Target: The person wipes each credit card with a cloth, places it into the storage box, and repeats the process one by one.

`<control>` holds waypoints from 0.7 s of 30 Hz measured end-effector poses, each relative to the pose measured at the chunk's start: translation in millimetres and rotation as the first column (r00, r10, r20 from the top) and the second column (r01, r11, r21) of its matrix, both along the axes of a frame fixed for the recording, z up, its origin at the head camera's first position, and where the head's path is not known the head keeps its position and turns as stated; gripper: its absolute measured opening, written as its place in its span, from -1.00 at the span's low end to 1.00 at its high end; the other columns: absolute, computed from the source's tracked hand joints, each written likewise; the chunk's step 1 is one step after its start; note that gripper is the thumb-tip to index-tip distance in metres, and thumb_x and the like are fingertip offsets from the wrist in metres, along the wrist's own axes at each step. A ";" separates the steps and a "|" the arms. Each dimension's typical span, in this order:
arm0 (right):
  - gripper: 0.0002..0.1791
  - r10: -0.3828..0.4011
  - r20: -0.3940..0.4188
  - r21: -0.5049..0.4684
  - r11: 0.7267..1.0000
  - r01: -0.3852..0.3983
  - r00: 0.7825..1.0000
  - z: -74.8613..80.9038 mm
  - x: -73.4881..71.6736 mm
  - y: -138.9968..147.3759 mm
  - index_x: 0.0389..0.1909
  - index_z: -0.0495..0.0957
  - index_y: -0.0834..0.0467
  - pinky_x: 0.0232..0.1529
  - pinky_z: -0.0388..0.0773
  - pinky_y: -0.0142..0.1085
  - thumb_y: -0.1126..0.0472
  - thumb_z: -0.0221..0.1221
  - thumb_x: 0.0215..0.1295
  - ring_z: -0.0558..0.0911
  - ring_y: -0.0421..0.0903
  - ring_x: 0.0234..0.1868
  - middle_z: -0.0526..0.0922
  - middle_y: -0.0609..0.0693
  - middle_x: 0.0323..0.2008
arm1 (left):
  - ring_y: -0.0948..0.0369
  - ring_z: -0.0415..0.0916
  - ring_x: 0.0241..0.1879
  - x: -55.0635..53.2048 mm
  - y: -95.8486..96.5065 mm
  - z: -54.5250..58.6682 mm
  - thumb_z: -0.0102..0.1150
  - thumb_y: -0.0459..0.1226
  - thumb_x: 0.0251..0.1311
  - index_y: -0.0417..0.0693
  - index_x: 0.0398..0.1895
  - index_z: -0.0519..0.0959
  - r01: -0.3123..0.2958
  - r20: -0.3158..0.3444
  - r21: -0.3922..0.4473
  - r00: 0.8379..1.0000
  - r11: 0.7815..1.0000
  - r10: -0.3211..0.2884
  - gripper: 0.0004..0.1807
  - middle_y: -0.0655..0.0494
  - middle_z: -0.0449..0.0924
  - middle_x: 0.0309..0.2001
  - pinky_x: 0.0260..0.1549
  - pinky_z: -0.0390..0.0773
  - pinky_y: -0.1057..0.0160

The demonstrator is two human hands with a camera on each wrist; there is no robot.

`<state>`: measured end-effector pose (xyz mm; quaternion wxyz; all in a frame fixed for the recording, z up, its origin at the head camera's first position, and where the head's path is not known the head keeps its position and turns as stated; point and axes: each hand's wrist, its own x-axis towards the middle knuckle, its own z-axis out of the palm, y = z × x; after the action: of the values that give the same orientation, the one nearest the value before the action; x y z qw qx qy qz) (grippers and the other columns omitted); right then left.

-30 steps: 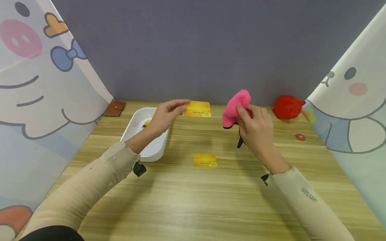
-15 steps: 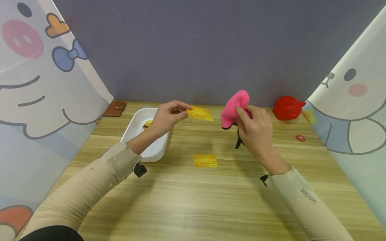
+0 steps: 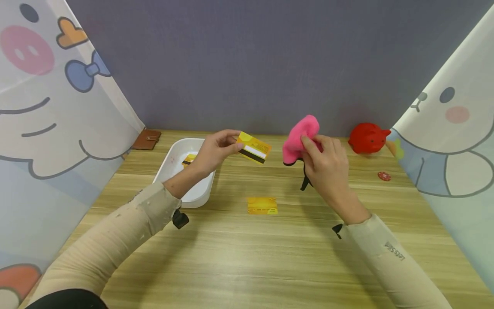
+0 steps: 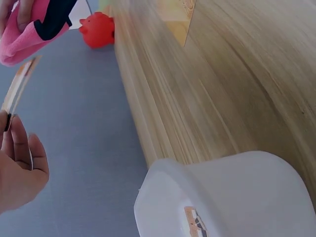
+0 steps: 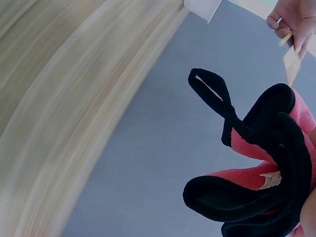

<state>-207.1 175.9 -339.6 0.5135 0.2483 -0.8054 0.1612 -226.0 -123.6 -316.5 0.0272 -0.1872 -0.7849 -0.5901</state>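
Observation:
My left hand (image 3: 214, 152) pinches a yellow bank card (image 3: 254, 148) by its left edge, in the air over the table. The card's back, with a dark stripe and a white strip, faces the head camera; the left wrist view has it nearly edge-on. To its right, my right hand (image 3: 328, 162) grips a bunched pink cloth (image 3: 299, 139) above the table. Black edging and a black hanging loop (image 5: 212, 91) show on the cloth in the right wrist view. Between the arms another yellow bank card (image 3: 262, 205) lies face up on the wood.
Under my left forearm stands a white plastic tub (image 3: 197, 201) with a yellow card (image 3: 188, 159) in it. A brown wallet (image 3: 147, 139) lies at the back left. At the right are a red piggy bank (image 3: 368, 138) and a red poker chip (image 3: 384, 176). A grey panel (image 3: 247, 64) rises behind.
The bank card in my left hand has turned over from its front to its striped back and tilted down to the right. The right hand with the cloth has hardly moved.

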 end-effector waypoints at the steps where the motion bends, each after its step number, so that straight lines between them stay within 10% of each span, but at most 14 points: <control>1: -0.75 0.000 -0.006 -0.002 1.000 0.000 1.000 0.3 -0.1 -0.2 0.01 0.68 0.14 -0.21 0.49 0.09 0.29 0.24 0.34 0.55 0.26 -0.17 0.63 0.27 -0.13 | 0.11 0.60 -0.23 -0.9 0.4 -0.5 0.26 -0.33 0.33 -0.05 0.27 0.55 0.004 -0.008 -0.001 1.000 1.000 -0.004 -0.56 0.09 0.66 -0.25 -0.19 0.58 0.32; 11: -0.80 0.029 -0.091 -0.031 0.999 -0.032 0.995 9.3 2.5 -8.1 -0.05 0.68 0.15 -0.32 0.46 0.05 0.27 0.22 0.35 0.55 0.25 -0.23 0.63 0.25 -0.16 | -0.11 0.61 -0.20 -1.7 7.2 0.3 0.24 -0.30 0.35 0.00 0.25 0.49 -0.007 -0.022 0.018 1.000 1.000 0.007 -0.58 0.10 0.61 -0.29 -0.17 0.61 0.22; 21: -0.82 0.048 -0.137 0.070 0.997 -0.038 0.989 19.1 6.2 -32.9 -0.06 0.67 0.16 -0.31 0.54 0.02 0.28 0.20 0.37 0.59 0.23 -0.22 0.64 0.25 -0.17 | 0.15 0.62 -0.29 -1.8 23.0 -3.9 0.25 -0.38 0.32 -0.13 0.10 0.50 -0.039 -0.010 0.057 0.999 0.998 0.040 -0.69 -0.25 0.68 -0.19 -0.28 0.54 0.30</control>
<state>-200.8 143.0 -320.5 0.5562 0.2933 -0.7671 0.1275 -227.8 -100.7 -320.4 0.0488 -0.1741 -0.7711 -0.6105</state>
